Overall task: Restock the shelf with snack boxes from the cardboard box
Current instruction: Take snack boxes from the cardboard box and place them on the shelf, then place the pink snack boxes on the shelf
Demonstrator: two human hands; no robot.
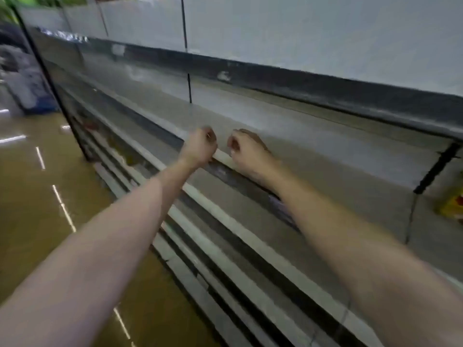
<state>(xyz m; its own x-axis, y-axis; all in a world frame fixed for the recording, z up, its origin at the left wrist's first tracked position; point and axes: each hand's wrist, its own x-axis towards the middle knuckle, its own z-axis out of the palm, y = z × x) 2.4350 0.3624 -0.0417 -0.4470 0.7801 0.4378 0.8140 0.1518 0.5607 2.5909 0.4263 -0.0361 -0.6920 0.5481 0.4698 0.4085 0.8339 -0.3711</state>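
The picture is motion-blurred. A long grey shelf (313, 156) runs from upper left to lower right, and its board is bare. Both my arms reach out to its pale front rail (223, 155). My left hand (200, 146) hovers at the rail with its fingers curled into a fist. My right hand (246, 151) is just to the right of it, also curled, with its wrist over the rail. I see nothing held in either hand. No snack box or cardboard box is in view.
A dark shelf edge (325, 86) overhangs the bare board. More shelf rails (200, 246) step down below my arms. A yellow package (451, 204) sits past a bracket at the right. Glossy tan floor (37, 209) lies to the left, with blurred blue-grey goods (27, 83) beyond.
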